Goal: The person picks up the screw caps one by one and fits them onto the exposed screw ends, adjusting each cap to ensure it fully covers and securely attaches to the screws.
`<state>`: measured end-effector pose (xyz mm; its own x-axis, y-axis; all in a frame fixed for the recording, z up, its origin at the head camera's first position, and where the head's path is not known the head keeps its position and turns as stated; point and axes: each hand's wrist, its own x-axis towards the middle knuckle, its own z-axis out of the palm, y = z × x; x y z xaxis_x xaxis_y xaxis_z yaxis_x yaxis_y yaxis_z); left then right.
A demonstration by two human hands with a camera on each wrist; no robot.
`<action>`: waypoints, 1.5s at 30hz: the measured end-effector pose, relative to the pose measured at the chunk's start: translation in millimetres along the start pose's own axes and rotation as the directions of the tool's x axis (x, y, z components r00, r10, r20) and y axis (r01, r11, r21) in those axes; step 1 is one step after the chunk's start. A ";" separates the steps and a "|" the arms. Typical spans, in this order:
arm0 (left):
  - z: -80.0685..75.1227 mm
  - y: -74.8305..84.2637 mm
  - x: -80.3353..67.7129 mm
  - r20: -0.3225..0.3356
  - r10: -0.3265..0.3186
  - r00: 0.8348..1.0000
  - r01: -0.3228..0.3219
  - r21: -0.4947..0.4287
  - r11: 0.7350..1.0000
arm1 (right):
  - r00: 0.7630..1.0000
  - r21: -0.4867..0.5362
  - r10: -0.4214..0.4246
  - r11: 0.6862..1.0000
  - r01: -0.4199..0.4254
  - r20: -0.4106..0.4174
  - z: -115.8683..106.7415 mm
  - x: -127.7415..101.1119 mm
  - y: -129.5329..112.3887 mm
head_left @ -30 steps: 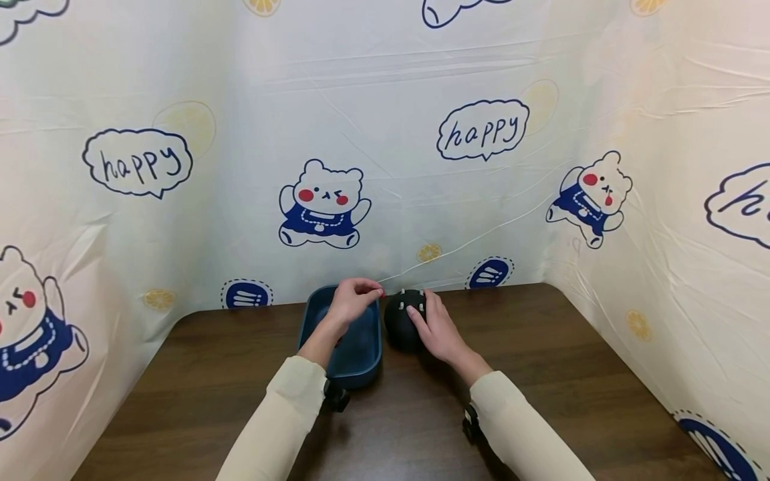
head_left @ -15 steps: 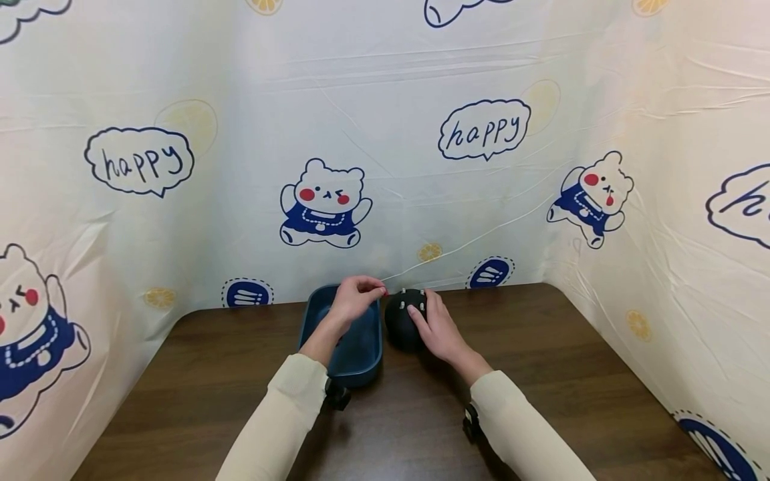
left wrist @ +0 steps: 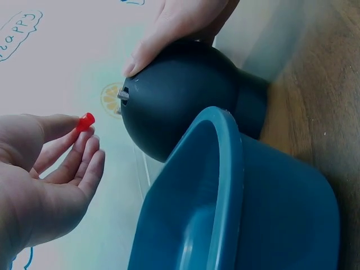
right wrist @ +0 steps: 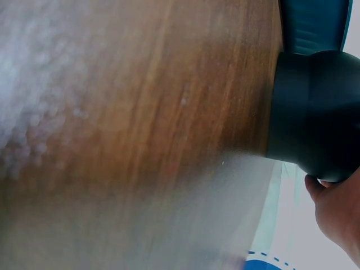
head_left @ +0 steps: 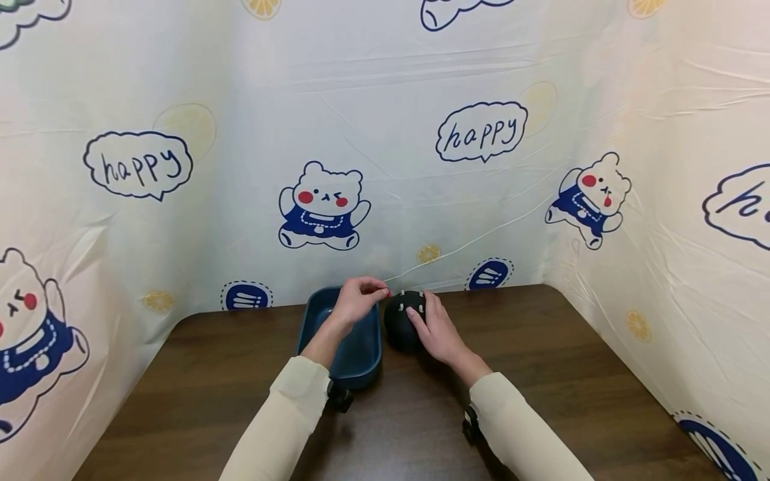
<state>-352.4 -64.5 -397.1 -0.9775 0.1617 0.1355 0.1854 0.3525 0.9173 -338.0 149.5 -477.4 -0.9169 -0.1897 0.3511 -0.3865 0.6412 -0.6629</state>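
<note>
My left hand (head_left: 355, 302) pinches a small red cylindrical piece (left wrist: 85, 122) between thumb and index finger; the other fingers are loosely bent. In the left wrist view this piece hangs a short gap away from a round black object (left wrist: 185, 95) with a narrower base on the table. Threaded metal posts (left wrist: 123, 94) stick out of openings in its top, several of them showing in the head view. My right hand (head_left: 442, 331) grips the black object from its right side, thumb near the top. The right wrist view shows the fingers at its lower side.
A blue plastic basin (left wrist: 281, 191) stands on the table directly left of the black object, under my left forearm. The brown wooden table (head_left: 228, 401) meets a printed sheet (head_left: 240, 220) at the back and sides. Dark cameras sit on both wrists.
My left hand has shifted slightly right with the red piece, closer to the black object. The right hand keeps its grip, and the black object and basin stay in place.
</note>
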 end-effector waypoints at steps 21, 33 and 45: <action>13.7 0.4 5.5 0.009 0.026 1.000 -0.026 -0.002 1.000 | 1.000 -0.011 -0.002 1.000 0.002 -0.006 0.3 -1.4 0.0; 18.2 9.9 4.9 0.021 0.047 0.999 -0.047 -0.001 0.999 | 1.000 -0.006 -0.010 1.000 0.010 -0.016 0.0 -1.8 -1.3; 23.2 14.7 9.6 0.005 0.084 0.996 -0.084 0.006 0.996 | 1.000 -0.009 0.001 1.000 -0.002 -0.012 1.0 -0.7 -0.6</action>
<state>-356.7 -36.3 -391.0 -0.9578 0.1954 0.2106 0.2680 0.3433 0.9002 -337.3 148.5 -477.9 -0.9162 -0.1795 0.3583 -0.3841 0.6485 -0.6572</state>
